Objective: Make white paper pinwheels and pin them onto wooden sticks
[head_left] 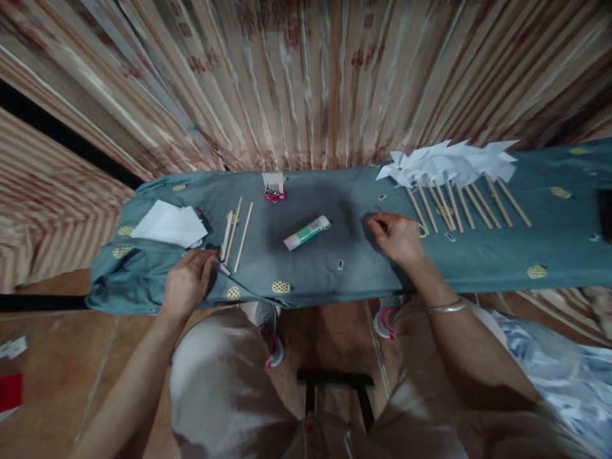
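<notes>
My left hand (188, 285) is at the table's near left edge, fingers closed around or over a small thing with a pale tip whose kind I cannot make out. Just beyond it lie a few thin wooden sticks (243, 237) and a stack of white paper sheets (167, 223). My right hand (398, 237) hovers over or rests on the cloth right of centre, thumb and fingers pinched; whether anything small is between them is hidden. Between the hands lies a green and white glue stick (306, 233). Paper pinwheels (444, 164) on wooden sticks lie in a row beyond my right hand.
A small red open box (275, 189) of metal pins or tacks stands at the back of the narrow table with its green cloth (315, 277). Behind hangs a striped curtain (306, 83). A dark object (605, 215) is at the far right edge.
</notes>
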Demonstrator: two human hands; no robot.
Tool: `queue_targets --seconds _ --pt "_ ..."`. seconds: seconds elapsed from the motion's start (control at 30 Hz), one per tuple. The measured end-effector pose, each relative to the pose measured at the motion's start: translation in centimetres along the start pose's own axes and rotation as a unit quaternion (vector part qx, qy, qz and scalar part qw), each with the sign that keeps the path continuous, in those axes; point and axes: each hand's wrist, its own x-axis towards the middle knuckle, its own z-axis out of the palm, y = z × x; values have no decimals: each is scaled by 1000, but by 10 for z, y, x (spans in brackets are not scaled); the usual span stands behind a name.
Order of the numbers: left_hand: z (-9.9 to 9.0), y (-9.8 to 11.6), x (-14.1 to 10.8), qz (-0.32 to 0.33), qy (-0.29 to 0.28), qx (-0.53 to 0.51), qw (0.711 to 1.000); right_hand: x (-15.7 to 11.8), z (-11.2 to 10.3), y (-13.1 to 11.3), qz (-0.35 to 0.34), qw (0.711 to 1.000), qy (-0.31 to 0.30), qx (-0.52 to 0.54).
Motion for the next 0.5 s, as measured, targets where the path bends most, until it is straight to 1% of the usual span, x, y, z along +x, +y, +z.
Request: queue_targets --seconds 0.1,0.23,0.37,0.5 --pt "0 -6 -6 5 1 26 1000 1 1 0 -4 1000 7 6" --pt "5 -16 -11 -8 30 40 999 2 2 -3 -12 1000 7 8" --pt "11 -24 -18 -20 50 38 998 3 4 -4 -15 1000 10 9" --pt "12 -26 -22 -40 69 16 997 4 4 -6 -12 1000 3 15"
